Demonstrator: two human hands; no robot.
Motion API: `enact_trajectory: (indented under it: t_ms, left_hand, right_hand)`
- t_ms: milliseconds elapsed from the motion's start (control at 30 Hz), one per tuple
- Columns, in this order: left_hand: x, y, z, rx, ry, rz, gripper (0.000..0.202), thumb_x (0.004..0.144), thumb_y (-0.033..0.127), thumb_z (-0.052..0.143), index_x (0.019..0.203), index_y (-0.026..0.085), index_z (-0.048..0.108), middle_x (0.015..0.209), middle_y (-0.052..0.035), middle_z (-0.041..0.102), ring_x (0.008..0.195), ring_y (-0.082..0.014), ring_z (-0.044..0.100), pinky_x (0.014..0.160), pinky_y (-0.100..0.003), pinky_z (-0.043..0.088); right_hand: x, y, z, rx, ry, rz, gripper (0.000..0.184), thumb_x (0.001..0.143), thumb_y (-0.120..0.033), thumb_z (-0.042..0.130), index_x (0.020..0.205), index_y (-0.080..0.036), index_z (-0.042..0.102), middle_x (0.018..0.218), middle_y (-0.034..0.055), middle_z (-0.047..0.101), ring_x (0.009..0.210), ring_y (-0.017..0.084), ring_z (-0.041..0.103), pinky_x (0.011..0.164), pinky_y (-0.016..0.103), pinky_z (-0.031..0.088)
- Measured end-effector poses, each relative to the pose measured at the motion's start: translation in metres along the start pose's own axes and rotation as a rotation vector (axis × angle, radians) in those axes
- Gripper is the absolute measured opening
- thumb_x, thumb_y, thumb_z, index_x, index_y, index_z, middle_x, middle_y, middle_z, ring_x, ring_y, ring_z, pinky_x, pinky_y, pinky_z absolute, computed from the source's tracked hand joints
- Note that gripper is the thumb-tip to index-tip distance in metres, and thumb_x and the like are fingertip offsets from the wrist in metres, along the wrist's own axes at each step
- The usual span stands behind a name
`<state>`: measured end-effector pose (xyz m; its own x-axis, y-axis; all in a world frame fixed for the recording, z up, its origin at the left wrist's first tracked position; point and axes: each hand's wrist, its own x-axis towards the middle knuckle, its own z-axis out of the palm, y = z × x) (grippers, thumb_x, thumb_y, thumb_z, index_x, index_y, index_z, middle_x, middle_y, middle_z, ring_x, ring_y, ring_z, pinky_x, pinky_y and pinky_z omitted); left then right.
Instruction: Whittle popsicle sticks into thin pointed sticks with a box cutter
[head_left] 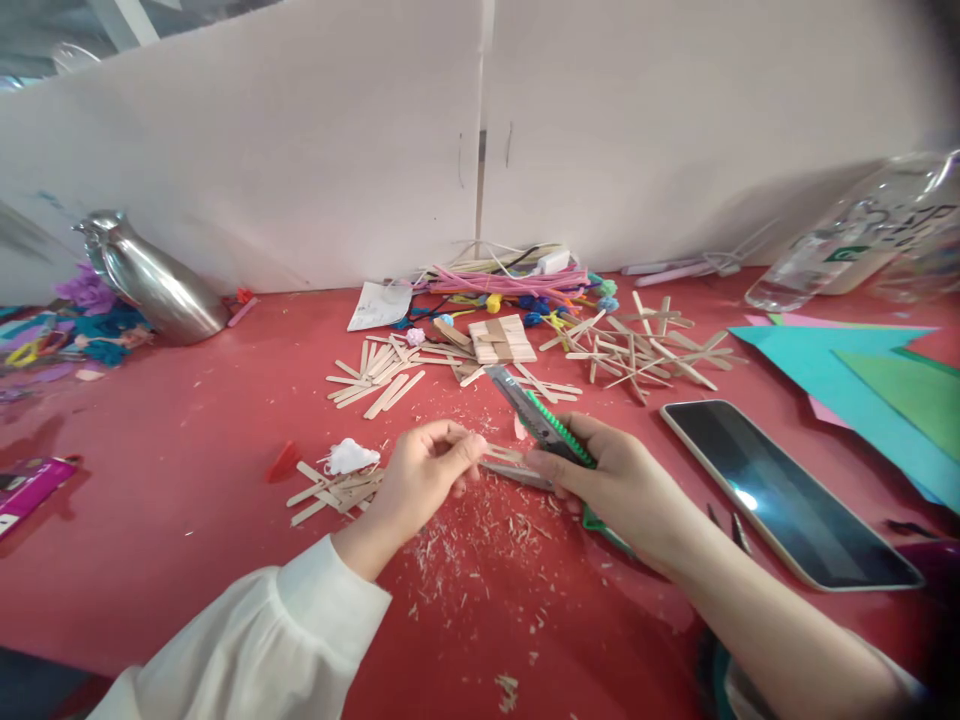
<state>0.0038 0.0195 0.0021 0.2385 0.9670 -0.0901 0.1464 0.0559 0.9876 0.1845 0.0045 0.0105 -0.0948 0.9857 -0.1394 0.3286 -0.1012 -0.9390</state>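
Note:
My left hand [431, 475] pinches one end of a wooden craft stick [504, 454] between thumb and fingers. In my right hand [611, 480] is a utility knife [551, 425] with a green ridged edge, its blade end pointing up and to the left. The right fingertips also reach the other end of the stick. Beneath my right hand lie green-handled scissors [521, 474], partly hidden by it. Wood shavings [480, 540] are scattered on the red table below both hands. To the left, several loose sticks [337, 490] lie beside a white fluffy clump [351, 457].
Behind my hands are stick piles [645, 345], a joined stick panel [502, 340] and pink pipe cleaners [502, 281]. A phone [787, 490] and coloured paper [847, 390] lie right. A metal jug [154, 280] stands left, a clear bottle [832, 240] far right. White partitions [300, 130] close the back.

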Motion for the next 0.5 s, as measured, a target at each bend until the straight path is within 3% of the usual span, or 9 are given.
enact_trajectory:
  t_ms: [100,267,400,500]
  left_hand:
    - [0.004,0.001,0.005,-0.088,0.032,0.023,0.033,0.080,0.044,0.055,0.062,0.016,0.053,0.057,0.0010,0.056,0.047,-0.0069,0.047,0.048,-0.020,0.039]
    - [0.003,0.001,0.007,-0.057,-0.003,0.062,0.035,0.085,0.043,0.046,0.068,0.015,0.058,0.061,-0.0009,0.060,0.049,-0.0078,0.050,0.051,-0.021,0.042]
    - [-0.001,0.002,-0.001,0.029,0.000,0.076,0.037,0.086,0.041,0.046,0.063,0.014,0.057,0.060,-0.0018,0.060,0.051,-0.0081,0.052,0.052,-0.020,0.041]
    - [-0.001,0.001,-0.010,0.101,0.078,0.072,0.037,0.086,0.040,0.046,0.061,0.014,0.056,0.058,-0.0017,0.060,0.051,-0.0082,0.052,0.050,-0.020,0.041]
  right_hand:
    - [-0.003,-0.004,0.002,-0.072,-0.041,0.000,0.027,0.074,-0.046,0.058,0.075,-0.020,0.050,0.049,-0.0084,0.045,0.043,0.009,0.041,0.042,0.022,0.032]
    - [-0.005,-0.003,0.003,-0.057,-0.063,0.041,0.028,0.075,-0.047,0.057,0.077,-0.020,0.049,0.049,-0.0083,0.046,0.043,0.009,0.042,0.041,0.022,0.033]
    - [-0.005,-0.002,0.001,-0.083,-0.068,0.049,0.026,0.077,-0.046,0.055,0.077,-0.021,0.048,0.050,-0.0081,0.045,0.043,0.009,0.043,0.041,0.022,0.033]
    - [-0.008,-0.004,0.001,-0.176,-0.006,-0.052,0.024,0.078,-0.044,0.052,0.079,-0.021,0.049,0.051,-0.0074,0.044,0.044,0.009,0.042,0.041,0.022,0.034]
